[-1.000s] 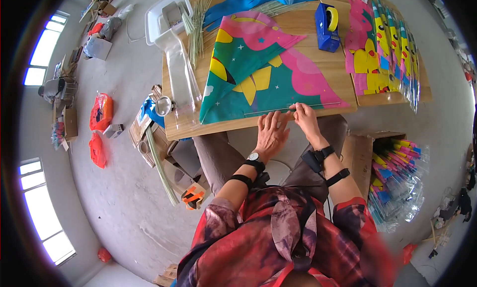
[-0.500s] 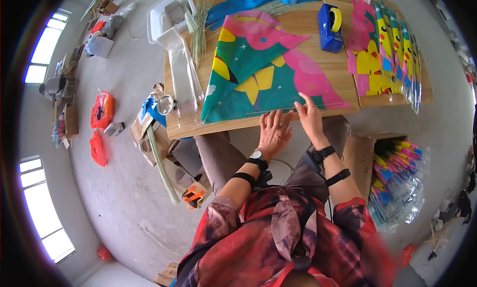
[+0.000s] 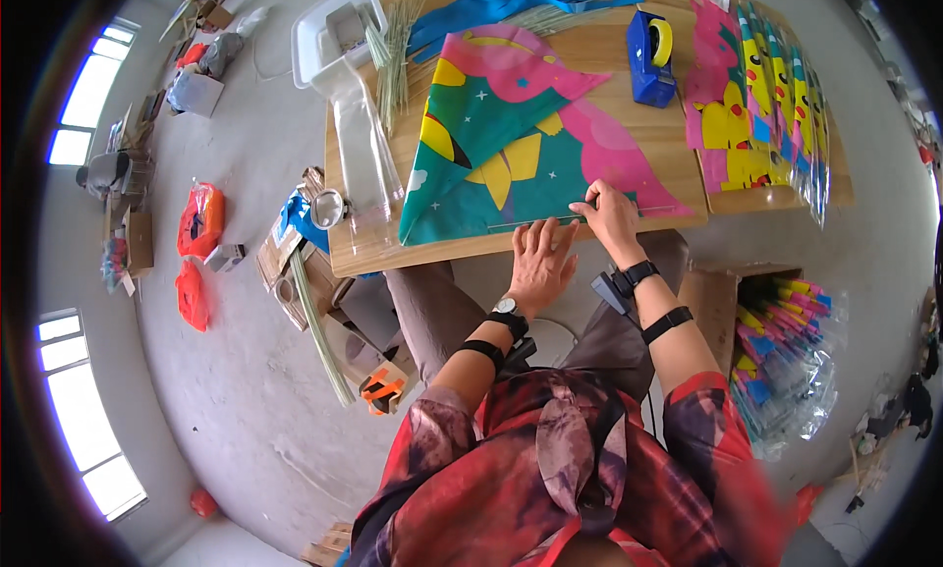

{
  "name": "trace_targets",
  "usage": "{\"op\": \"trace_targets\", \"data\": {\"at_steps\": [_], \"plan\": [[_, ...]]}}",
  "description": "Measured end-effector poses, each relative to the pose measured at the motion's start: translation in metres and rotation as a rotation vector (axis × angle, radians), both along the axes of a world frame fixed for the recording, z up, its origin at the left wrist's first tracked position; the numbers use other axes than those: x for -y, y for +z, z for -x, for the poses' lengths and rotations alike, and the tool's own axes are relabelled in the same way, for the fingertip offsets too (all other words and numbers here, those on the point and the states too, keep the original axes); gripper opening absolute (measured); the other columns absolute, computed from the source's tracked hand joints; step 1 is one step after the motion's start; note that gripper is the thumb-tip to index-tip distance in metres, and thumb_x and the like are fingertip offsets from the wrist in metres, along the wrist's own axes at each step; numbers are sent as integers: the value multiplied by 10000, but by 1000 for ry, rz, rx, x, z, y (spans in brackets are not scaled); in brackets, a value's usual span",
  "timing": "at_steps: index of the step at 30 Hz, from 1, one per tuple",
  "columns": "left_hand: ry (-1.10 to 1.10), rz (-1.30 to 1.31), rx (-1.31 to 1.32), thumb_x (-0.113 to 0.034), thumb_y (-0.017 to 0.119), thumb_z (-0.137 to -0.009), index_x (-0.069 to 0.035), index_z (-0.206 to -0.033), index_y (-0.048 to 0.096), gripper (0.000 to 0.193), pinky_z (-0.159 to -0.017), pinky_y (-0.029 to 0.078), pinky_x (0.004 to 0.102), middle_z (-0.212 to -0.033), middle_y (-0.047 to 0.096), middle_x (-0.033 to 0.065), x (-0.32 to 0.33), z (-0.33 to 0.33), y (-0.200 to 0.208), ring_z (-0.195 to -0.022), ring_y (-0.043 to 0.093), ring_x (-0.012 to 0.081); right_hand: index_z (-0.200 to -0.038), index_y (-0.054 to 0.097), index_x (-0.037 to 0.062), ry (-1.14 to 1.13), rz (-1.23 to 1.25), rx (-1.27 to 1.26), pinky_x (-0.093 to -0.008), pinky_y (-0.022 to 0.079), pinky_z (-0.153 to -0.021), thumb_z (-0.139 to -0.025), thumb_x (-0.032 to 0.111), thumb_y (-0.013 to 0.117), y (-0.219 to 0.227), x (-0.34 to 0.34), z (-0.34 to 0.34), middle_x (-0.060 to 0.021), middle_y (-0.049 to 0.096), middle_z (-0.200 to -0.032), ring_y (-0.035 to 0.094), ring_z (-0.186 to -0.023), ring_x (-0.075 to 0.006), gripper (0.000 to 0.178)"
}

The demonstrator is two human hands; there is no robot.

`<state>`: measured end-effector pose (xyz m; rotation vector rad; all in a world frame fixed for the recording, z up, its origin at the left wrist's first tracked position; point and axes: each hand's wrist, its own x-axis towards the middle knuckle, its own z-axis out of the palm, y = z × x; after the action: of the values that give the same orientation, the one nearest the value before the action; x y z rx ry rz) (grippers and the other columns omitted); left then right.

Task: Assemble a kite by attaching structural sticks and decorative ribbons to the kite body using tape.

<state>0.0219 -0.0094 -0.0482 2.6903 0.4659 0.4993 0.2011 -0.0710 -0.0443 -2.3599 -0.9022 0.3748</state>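
A printed fabric sheet, kite-like in shape, [image 3: 565, 179] in green, pink and yellow lies folded over on the wooden table, its near edge along the table's front. Along that edge runs a thin pale rod [image 3: 656, 210]. My left hand [image 3: 539, 268] rests at the near edge, fingers stretched flat over the rod and the fabric's border, holding nothing. Just to its right, my right hand [image 3: 611, 219] sits over the rod with thumb and fingers drawn together. What lies between those fingertips is too small to make out.
A blue tape dispenser [image 3: 651, 58] stands behind the sheet. Blue strips [image 3: 521, 2] and thin rods [image 3: 395, 66] lie at the back, beside a clear plastic bin [image 3: 306, 47]. Folded printed pieces [image 3: 722, 125] lie at right. An open carton [image 3: 709, 302] of packed bundles stands below.
My right hand has shifted slightly left, and its outstretched fingers have drawn in toward the thumb. My left hand stays almost where it was. The sheet has barely moved.
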Motion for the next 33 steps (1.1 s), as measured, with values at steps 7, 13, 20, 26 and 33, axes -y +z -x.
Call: {"op": "trace_targets", "data": {"at_steps": [7, 13, 20, 26, 33], "plan": [[12, 23, -21, -312, 705, -864, -194, -1476, 486, 660, -1109, 285, 556, -1370, 435, 162, -2, -6, 12, -1308, 399, 371, -903, 573, 105, -71, 54, 49, -530, 412, -823, -747, 406, 867, 1, -10, 7, -45, 668, -840, 653, -853, -301, 448], [-48, 57, -12, -294, 660, -902, -144, -1459, 496, 599, -1124, 305, 524, -1366, 470, 158, -15, 1, 9, -1309, 426, 356, -893, 557, 100, -28, -74, 160, -566, 415, -867, -838, 384, 804, -5, -3, 9, -51, 656, -819, 652, -843, -317, 381], [-116, 78, 31, -167, 649, -894, -66, -1267, 620, 388, -1052, 379, 504, -1255, 575, 123, -55, 15, 21, -1192, 514, 351, -977, 611, 79, 77, -299, -100, -417, 480, -845, -920, 199, 719, 9, 30, -15, -88, 634, -882, 629, -883, -323, 171], [151, -279, 27, -27, 617, -824, -27, -1227, 560, 406, -1015, 405, 472, -1209, 561, 157, -141, 31, 42, -1177, 529, 348, -1199, 646, 134, 291, -136, 314, -477, 397, -1049, -786, 261, 827, 22, 70, -5, -60, 538, -1259, 497, -1221, -297, 468], [114, -346, -340, -14, 572, -862, -39, -1306, 521, 448, -887, 478, 456, -1116, 586, 135, -166, 22, 33, -1072, 577, 324, -1206, 639, 148, 229, -125, 343, -496, 374, -1062, -774, 283, 836, 15, 76, 4, -59, 533, -1286, 477, -1245, -309, 494]]}}
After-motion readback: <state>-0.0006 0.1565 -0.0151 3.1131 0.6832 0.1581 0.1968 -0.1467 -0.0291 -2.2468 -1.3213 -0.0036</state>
